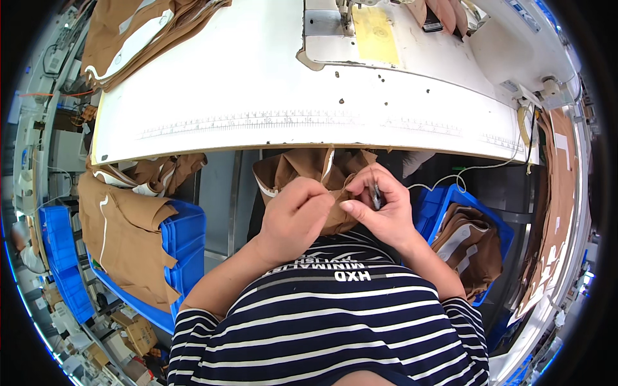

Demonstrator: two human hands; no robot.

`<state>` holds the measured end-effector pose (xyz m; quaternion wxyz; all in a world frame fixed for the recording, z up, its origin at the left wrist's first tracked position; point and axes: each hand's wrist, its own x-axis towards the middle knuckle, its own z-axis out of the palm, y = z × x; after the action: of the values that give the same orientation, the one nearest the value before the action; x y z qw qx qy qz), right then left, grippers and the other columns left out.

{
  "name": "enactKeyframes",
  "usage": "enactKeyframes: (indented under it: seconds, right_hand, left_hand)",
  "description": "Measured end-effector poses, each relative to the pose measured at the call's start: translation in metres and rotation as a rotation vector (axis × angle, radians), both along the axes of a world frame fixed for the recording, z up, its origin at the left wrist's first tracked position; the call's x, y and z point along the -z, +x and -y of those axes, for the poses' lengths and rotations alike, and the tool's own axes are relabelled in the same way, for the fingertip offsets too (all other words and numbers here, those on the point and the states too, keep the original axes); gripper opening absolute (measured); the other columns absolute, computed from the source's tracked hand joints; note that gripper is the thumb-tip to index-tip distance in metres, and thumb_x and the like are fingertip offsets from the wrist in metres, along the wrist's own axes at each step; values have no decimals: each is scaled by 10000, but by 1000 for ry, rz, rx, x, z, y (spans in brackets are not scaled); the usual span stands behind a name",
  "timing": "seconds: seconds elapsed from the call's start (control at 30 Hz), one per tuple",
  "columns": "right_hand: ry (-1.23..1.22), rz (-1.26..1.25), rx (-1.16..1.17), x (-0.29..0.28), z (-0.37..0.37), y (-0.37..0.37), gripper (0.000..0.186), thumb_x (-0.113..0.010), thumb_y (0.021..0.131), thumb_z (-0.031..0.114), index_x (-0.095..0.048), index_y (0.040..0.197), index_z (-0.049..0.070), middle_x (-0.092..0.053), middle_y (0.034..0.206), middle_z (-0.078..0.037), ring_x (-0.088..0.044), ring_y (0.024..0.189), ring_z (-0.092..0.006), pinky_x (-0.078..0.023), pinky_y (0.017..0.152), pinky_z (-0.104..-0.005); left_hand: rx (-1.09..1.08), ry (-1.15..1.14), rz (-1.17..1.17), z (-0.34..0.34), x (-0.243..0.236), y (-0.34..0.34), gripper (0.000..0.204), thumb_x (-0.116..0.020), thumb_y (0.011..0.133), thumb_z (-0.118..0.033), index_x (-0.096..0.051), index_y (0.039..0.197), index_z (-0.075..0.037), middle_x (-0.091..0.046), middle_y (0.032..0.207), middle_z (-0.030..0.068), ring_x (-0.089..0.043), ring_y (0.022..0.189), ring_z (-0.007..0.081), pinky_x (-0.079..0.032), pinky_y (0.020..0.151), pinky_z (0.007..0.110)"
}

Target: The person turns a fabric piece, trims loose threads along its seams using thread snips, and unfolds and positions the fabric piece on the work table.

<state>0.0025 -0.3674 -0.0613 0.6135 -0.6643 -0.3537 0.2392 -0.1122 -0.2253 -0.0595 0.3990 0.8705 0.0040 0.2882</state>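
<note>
I hold a piece of brown fabric [302, 168] with white trim in my lap, just below the front edge of the white sewing table [257, 96]. My left hand [297, 212] pinches a fold of the fabric between thumb and fingers. My right hand [381, 206] grips the same fabric beside it and also holds a small dark metal tool, probably thread snips [376, 193], between its fingers. The two hands touch each other over the cloth. My striped shirt fills the lower part of the view.
A sewing machine [515, 45] stands at the table's far right. Brown cut pieces [135, 32] lie stacked at the far left. Blue plastic crates with brown pieces stand at my left [187, 238] and right [463, 199]. More brown pieces [560, 193] hang at the right edge.
</note>
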Motion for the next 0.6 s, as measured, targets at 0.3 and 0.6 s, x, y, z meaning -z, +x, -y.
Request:
enactKeyframes:
  seconds: [0.3, 0.6]
  right_hand:
    - [204, -523, -67, 3, 9, 3, 118, -579, 845, 41, -486, 777, 64, -509, 845, -16, -412, 711, -65, -345, 645, -204]
    - [12, 337, 16, 1, 4, -2, 177, -702, 677, -3, -612, 829, 7, -606, 800, -79, -580, 659, -135, -449, 539, -233]
  left_hand:
    - [64, 117, 91, -2, 7, 2, 182, -666, 656, 84, -581, 798, 7, -561, 812, 113, -557, 651, 234, -454, 539, 282]
    - [101, 149, 167, 1, 9, 7, 180, -662, 643, 76, -570, 786, 17, -555, 786, 109, -528, 583, 223, -413, 479, 289]
